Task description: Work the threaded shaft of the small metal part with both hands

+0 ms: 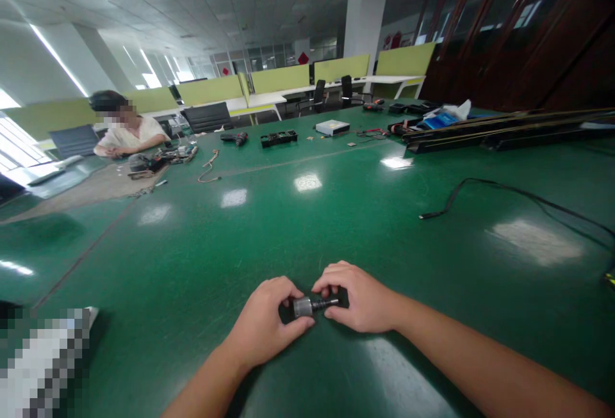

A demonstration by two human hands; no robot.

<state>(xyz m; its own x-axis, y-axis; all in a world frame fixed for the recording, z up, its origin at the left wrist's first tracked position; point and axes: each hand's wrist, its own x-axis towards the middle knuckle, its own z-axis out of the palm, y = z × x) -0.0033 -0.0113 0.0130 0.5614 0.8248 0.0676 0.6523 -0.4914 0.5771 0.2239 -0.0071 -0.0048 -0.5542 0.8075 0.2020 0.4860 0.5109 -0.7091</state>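
Note:
Between my hands, low over the green table [259, 232], is a small metal cylindrical part [302, 306] with a thinner, dark ridged shaft pointing right. My left hand [264, 322] curls around its wide silvery body, thumb below and forefinger above. Around the shaft end, my right hand [365, 299] is closed with its thumb and fingertips. Something black [343, 297] shows inside the right hand's curl; I cannot make out whether it belongs to the part. Other fingers of both hands are partly hidden.
A black cable [504, 182] crosses the table's right side. Farther back are a power drill [234, 139], a black frame-like part [279, 139], a white box [332, 127] and long dark rails [480, 133]. Another person [129, 130] sits at far left. A blurred pale object [48, 360] stands near left.

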